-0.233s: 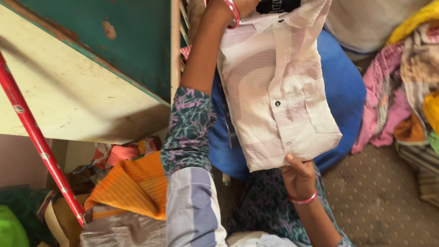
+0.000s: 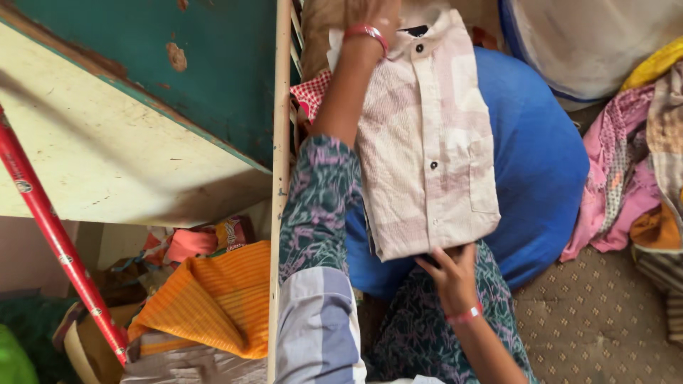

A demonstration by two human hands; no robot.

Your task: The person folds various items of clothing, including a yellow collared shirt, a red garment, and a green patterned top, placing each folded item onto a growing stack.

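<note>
A folded pale pink-and-white checked shirt (image 2: 427,142) with dark buttons and a chest pocket lies flat between my hands. My left hand (image 2: 370,18) grips its collar end at the top of the view; a pink bangle sits on that wrist. My right hand (image 2: 449,272) holds the shirt's lower folded edge, fingers under it, with a pink bangle on the wrist too. Under the shirt lies a big round blue cushion or bag (image 2: 541,163). My sleeves are dark green with a purple pattern.
A cupboard with a green door (image 2: 199,64) and a cream wooden edge (image 2: 279,213) stands to the left. Folded orange cloth (image 2: 213,299) lies on a shelf below. A red rod (image 2: 50,235) leans at far left. Pink and yellow clothes (image 2: 626,178) pile up on the right.
The shirt has moved down and left in view, closer to the cupboard's edge. My right hand has shifted left under its lower fold.
</note>
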